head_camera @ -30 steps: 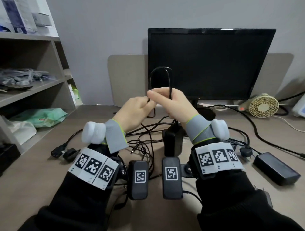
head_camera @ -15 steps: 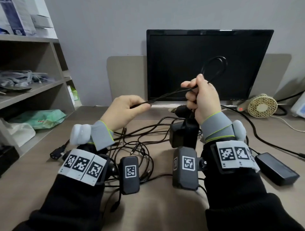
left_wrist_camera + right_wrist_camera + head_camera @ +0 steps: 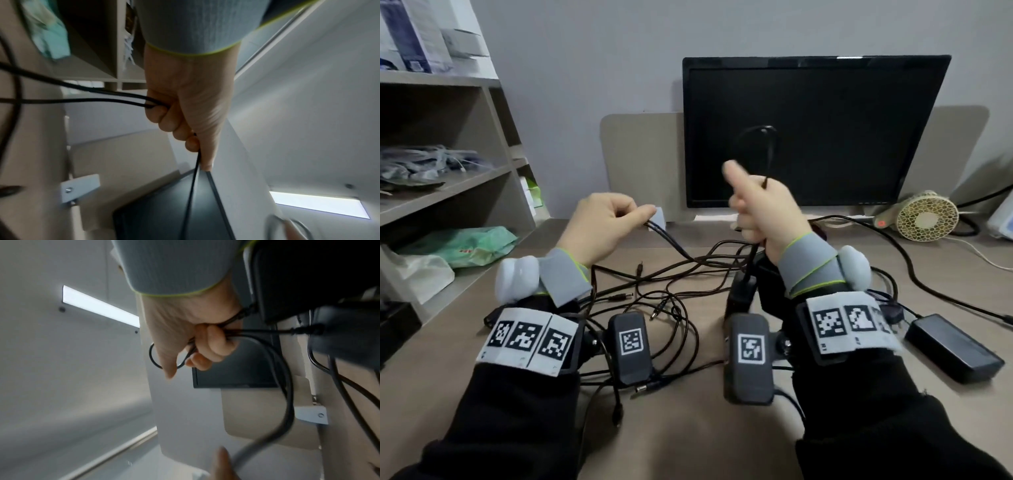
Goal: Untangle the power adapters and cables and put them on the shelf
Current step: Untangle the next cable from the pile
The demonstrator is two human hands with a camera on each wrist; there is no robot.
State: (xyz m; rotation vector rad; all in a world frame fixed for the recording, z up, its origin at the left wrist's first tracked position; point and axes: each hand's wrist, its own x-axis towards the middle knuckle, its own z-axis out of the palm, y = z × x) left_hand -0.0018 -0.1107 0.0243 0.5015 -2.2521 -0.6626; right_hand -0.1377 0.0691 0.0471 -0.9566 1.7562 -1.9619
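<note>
A pale grey wall closes the room behind a wide desk (image 3: 431, 359) with a matt, tan wood-grain top. At the desk's left edge stands an open shelf (image 3: 448, 178) of the same tan board, its boards holding crinkled clear bags and a soft green packet. Against the back edge, a flat black monitor (image 3: 815, 130) with a dull, dark screen stands in front of a rounded beige panel. Near the right edge lies a smooth black rectangular power adapter (image 3: 953, 347), and at the back right corner sits a small round fan (image 3: 927, 216) with a cream honeycomb grille. Across the middle of the desk sprawls a tangle of thin black cables (image 3: 671, 301), glossy and round, several ending in small barrel plugs. A second black adapter brick (image 3: 741, 291) hangs off the desk under the right wrist, its lead running up into the fist. The right hand (image 3: 763, 212) is raised above the middle of the desk, fingers curled tight round a doubled cable whose loop (image 3: 758, 144) stands up before the screen, the thumb sticking up. The left hand (image 3: 599, 229), beside it and lower, pinches the same cable (image 3: 115, 95) between thumb and curled fingers, two strands trailing down to the tangle.
</note>
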